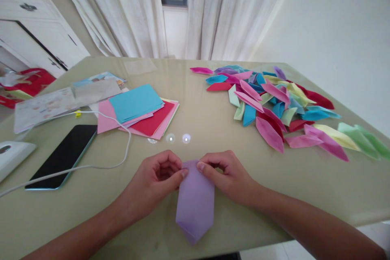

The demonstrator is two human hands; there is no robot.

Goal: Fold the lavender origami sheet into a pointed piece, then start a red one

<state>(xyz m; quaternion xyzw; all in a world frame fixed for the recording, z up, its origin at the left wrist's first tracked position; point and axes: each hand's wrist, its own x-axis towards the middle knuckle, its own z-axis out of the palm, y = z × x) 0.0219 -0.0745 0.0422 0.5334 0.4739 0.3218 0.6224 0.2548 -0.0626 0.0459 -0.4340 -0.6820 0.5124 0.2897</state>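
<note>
A purple sheet of paper [196, 203] with folded corners lies near the table's front edge, its pointed end toward me. My left hand [163, 176] pinches its far left corner between thumb and fingers. At the far right corner, my right hand [224, 172] grips the same paper, thumb on top. Beyond my right hand spreads a heap of folded paper pieces [274, 97] in pink, blue, green, yellow, red and purple. Flat coloured sheets [137, 103], blue on top, are stacked beyond my left hand.
A black phone [63, 156] lies at the left, crossed by a white cable [100, 167]. A white device [14, 156] sits at the left edge. Printed papers [45, 107] lie behind the phone. Curtains [134, 12] hang past the table [183, 105].
</note>
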